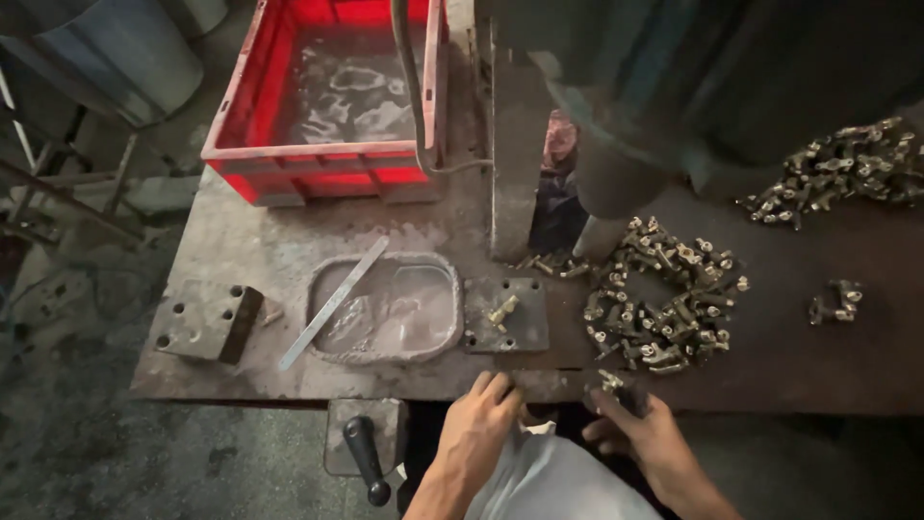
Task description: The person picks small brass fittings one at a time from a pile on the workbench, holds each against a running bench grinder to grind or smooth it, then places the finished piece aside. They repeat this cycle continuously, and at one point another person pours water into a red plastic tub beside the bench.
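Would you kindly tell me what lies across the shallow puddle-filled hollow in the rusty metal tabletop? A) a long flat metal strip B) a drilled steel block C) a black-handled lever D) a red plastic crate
A: a long flat metal strip lies slantwise over the left rim of the shallow puddle-filled hollow, its lower end resting on the rusty metal tabletop.

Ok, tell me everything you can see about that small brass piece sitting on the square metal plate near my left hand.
The small brass piece is a yellowish, dull-shining metal fitting with a short stem and a knobbly head. It lies tilted on its side, alone near the middle of the dark square plate, which has holes at its corners. Neither hand touches it; the left hand is just below the plate's edge.
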